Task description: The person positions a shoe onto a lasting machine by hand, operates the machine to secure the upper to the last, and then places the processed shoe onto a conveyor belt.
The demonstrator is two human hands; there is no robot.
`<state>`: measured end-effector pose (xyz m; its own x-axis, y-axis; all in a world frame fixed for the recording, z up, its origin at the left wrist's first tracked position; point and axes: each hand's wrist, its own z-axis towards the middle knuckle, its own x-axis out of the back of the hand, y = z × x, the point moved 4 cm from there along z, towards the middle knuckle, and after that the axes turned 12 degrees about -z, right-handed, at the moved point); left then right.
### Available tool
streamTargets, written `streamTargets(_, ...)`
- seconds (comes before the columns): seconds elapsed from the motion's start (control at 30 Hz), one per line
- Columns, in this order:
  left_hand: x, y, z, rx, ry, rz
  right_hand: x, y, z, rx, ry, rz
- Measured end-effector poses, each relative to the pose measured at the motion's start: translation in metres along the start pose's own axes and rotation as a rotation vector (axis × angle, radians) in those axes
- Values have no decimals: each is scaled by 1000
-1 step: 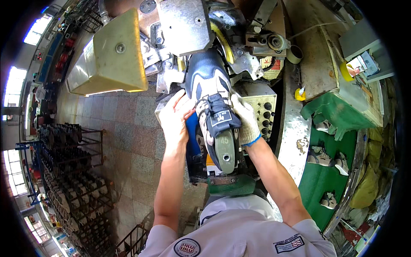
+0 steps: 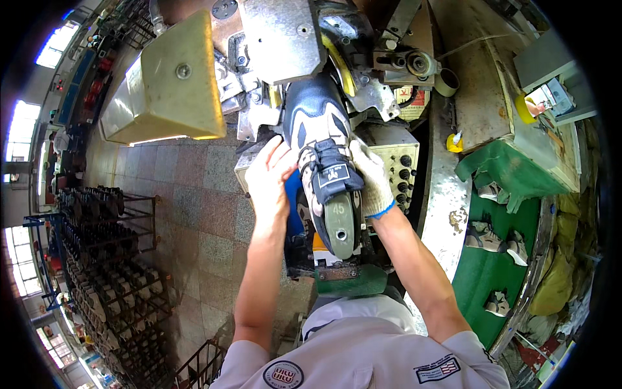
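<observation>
A black, grey and white sneaker upper point(image 2: 316, 123) is stretched over a green-grey shoe last point(image 2: 339, 223), its toe under the metal head of a machine point(image 2: 282, 42). The last's heel end points toward me. My bare left hand point(image 2: 271, 170) presses along the upper's left side, fingers bent inward and the thumb not clearly visible. On the opposite side my right hand point(image 2: 370, 174), in a whitish knit glove with a blue cuff, grips the upper near the laces. Its fingertips are partly hidden by the shoe. Between them sits the black padded tongue point(image 2: 334, 178).
A yellowed machine cover point(image 2: 165, 78) juts out at upper left. Right of the shoe is a control box with black knobs point(image 2: 405, 174). Several shoe uppers point(image 2: 483, 236) lie on a green surface point(image 2: 479, 285) at right. Racks of shoes point(image 2: 107, 259) stand on the tiled floor at left.
My left hand has shifted slightly right, and its fingers sit closer together against the upper. The shoe and my right hand have barely moved.
</observation>
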<state>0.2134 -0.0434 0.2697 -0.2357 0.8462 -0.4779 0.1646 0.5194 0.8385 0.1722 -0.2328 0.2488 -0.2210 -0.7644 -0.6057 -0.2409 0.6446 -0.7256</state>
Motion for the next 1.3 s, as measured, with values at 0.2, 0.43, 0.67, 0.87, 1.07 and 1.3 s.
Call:
streamTargets(0.2,-4,-77,-28,418,25,-229,18,17,20,10,39,-65)
streamTargets(0.43,13,-76,-12,376,-39,-127,5,33,18,88,19,97)
streamTargets(0.67,12,-59,-2,392,-105,22,2,51,19,113,84,144)
streamTargets(0.87,5,-45,-5,356,-129,109,3,54,25,131,53,155)
streamTargets(1.07,6,-61,-8,345,-77,42,9,49,22,66,71,67)
streamTargets(1.3,7,-80,-13,245,4,51,33,53,28,39,153,-160)
